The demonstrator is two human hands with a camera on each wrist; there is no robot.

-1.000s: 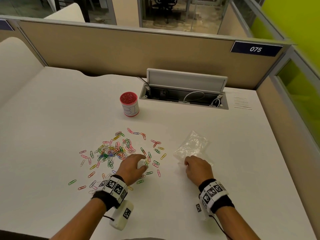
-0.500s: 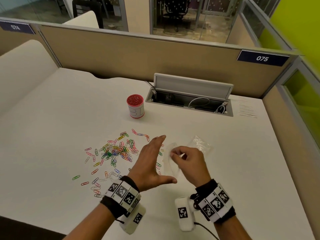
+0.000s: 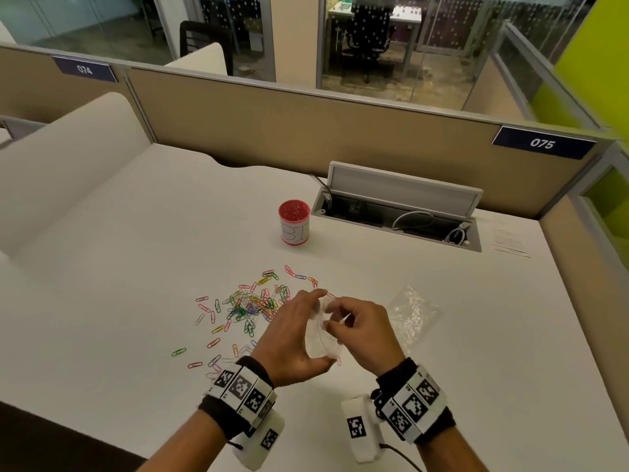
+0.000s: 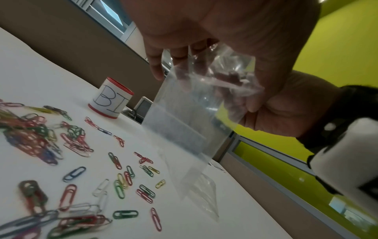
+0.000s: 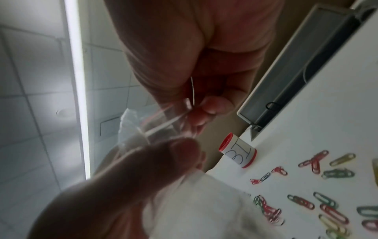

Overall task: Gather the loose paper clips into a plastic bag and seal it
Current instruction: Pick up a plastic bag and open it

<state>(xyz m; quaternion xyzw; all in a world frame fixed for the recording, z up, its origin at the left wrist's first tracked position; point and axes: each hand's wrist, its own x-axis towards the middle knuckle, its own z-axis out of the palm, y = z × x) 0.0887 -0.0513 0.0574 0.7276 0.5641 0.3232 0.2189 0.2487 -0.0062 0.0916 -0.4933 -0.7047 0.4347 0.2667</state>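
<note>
A small clear plastic bag (image 3: 321, 338) hangs above the white desk between both hands. My left hand (image 3: 292, 338) holds its left side, fingers behind the bag (image 4: 184, 116) and thumb at its lower corner. My right hand (image 3: 357, 332) pinches the bag's top edge (image 5: 163, 124) between thumb and fingers. Several coloured paper clips (image 3: 252, 308) lie scattered on the desk to the left of the hands; the same clips (image 4: 67, 148) show under the left wrist and to the right in the right wrist view (image 5: 327, 207).
A pile of spare clear bags (image 3: 413, 313) lies right of the hands. A red-rimmed cup (image 3: 294, 222) marked "BI" stands behind the clips. An open cable hatch (image 3: 398, 212) is set into the desk at the back, before a beige partition (image 3: 306, 127).
My right hand lifted one bag off the pile and brought it to the middle. My left hand left the clips, opened, and now grips the bag's other side.
</note>
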